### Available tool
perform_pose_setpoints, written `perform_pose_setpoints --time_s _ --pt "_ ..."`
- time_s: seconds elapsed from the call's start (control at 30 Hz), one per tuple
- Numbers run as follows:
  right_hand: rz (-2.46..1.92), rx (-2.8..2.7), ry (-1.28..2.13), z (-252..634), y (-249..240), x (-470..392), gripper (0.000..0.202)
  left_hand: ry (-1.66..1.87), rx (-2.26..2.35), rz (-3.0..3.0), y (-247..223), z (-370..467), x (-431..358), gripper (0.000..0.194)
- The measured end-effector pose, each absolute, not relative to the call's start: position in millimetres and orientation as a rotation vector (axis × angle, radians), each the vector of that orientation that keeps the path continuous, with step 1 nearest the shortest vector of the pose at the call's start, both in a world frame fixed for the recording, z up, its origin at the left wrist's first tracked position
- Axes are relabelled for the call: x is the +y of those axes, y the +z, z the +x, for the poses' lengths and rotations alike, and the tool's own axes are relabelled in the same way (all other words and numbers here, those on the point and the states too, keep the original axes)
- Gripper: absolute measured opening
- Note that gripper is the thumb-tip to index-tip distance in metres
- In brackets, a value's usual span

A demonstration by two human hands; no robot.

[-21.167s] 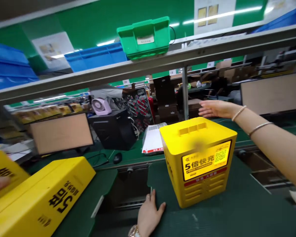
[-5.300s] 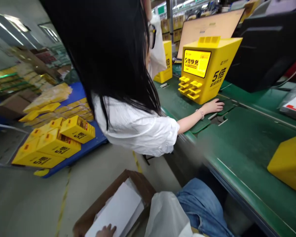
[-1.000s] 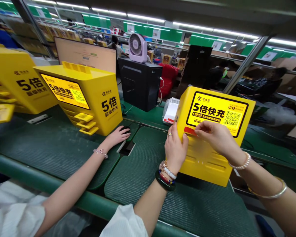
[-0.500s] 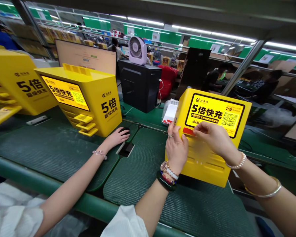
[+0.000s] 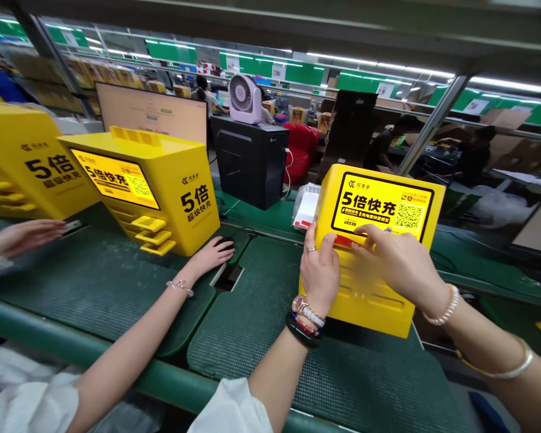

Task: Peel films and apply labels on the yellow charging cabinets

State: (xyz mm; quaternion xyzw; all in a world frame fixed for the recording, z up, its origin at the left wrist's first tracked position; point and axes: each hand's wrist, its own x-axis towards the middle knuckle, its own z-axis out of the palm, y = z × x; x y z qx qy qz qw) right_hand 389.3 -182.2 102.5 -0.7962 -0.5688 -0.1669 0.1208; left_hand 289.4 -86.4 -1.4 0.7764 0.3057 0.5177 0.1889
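Curled around the left edge of the nearest yellow box (image 5: 379,310), the left hand (image 5: 320,273) has its fingers along the side and thumb on the front; the right hand (image 5: 399,261) is partly closed, its fingertips at the red strip (image 5: 345,242), though whether they pinch it cannot be told. This box is on the right, over the ribbed green mat (image 5: 261,300), its front wearing a glowing yellow panel (image 5: 379,207) with black border, dark lettering and one QR code, and shallow ridges below. Three yellow boxes are visible, counting two more (image 5: 192,210) (image 5: 40,150) at left. Two co-workers' hands appear: one (image 5: 211,255) over a single dark mouse (image 5: 226,245), another (image 5: 33,236) near the leftmost box. One lilac fan (image 5: 244,99) tops one black computer case (image 5: 247,162). Cut off are the leftmost box and a screen (image 5: 538,222) at right; a blurred patch obscures the nearest box's lower front, and its base contact is unclear.
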Motion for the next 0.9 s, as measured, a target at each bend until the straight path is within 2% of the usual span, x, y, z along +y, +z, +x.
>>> perform_pose_setpoints --time_s 0.07,0.33,0.57,0.9 --pt "-2.352 -1.656 -0.513 394 103 -201 0.031 1.464 0.863 2.18 -1 289 -86 0.033" --pt "-2.132 -1.224 -0.207 430 88 -264 0.037 1.461 0.856 2.157 2 289 -85 0.035" --pt "-1.963 -1.095 -0.232 445 65 -255 0.032 1.428 0.889 2.136 8 290 -85 0.031" --pt "-1.963 -1.043 -0.277 450 58 -241 0.037 1.404 0.907 2.139 15 289 -87 0.029"
